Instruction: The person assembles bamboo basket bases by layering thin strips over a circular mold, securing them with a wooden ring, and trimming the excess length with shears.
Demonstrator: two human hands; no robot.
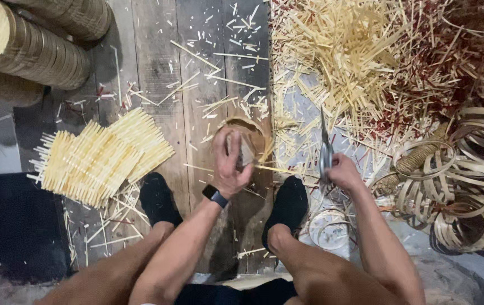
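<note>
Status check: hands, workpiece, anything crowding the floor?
Left hand grips small round woven basket. Right hand holds scissors, blades pointing away. Loose strips and coiled hoops piled right; woven mats left.

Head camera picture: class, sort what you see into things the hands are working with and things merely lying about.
In hand:
left hand on the small woven basket
right hand holding scissors

Lying about:
woven mats
stacked baskets
heap of cut strips
coiled hoops
</note>
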